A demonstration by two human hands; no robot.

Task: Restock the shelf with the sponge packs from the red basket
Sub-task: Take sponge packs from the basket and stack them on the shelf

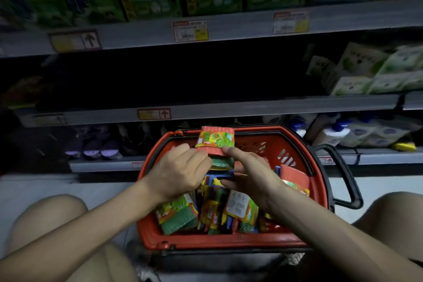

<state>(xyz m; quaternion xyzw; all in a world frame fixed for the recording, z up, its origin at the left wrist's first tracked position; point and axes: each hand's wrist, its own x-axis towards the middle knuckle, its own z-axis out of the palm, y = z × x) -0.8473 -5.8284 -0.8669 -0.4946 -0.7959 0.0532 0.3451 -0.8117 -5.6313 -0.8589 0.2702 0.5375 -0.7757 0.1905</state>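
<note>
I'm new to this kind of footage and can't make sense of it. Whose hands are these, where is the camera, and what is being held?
There is no machine here: a person is working with bare hands. The single picture comes from a camera worn on their head, looking forward and down, so you see everything from their own viewpoint. A red basket stands right in front of them, before the store shelves. It is filled with loose sponge packs. The left hand and the right hand together grip a small stack of sponge packs, held above the others in the basket.
</note>
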